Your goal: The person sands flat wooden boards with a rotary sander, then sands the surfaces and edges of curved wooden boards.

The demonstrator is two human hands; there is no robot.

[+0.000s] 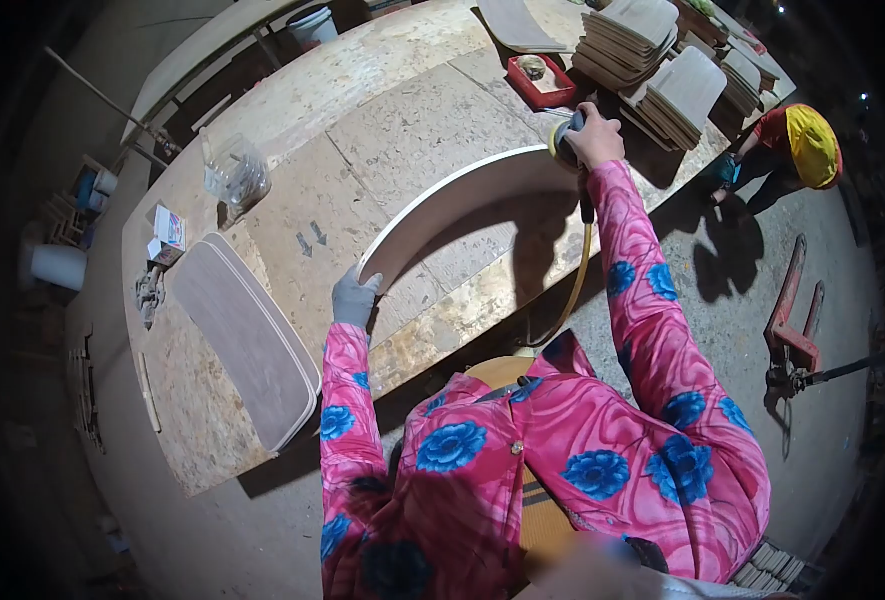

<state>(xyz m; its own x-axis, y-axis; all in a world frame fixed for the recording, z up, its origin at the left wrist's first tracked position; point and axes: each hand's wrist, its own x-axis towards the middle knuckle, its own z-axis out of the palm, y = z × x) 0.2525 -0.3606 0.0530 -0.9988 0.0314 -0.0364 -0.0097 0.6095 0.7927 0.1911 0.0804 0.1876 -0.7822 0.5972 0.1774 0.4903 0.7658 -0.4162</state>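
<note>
A curved wooden panel (441,212) stands on its long edge on the workbench (363,150), bowed away from me. My left hand (356,298), in a grey glove, is closed round the panel's near left end. My bare right hand (598,138) is wrapped over a round power sander (566,143) at the panel's far right end. The sander's working face is hidden from this angle. From it a yellow hose (585,265) runs down past the bench's front edge.
Flat curved panels (248,330) lie stacked at the left. More panel stacks (628,45) stand far right beside a red tray (543,82). A clear plastic container (238,172) and small box (167,235) are back left. A person (803,145) and red pallet jack (791,320) are at right.
</note>
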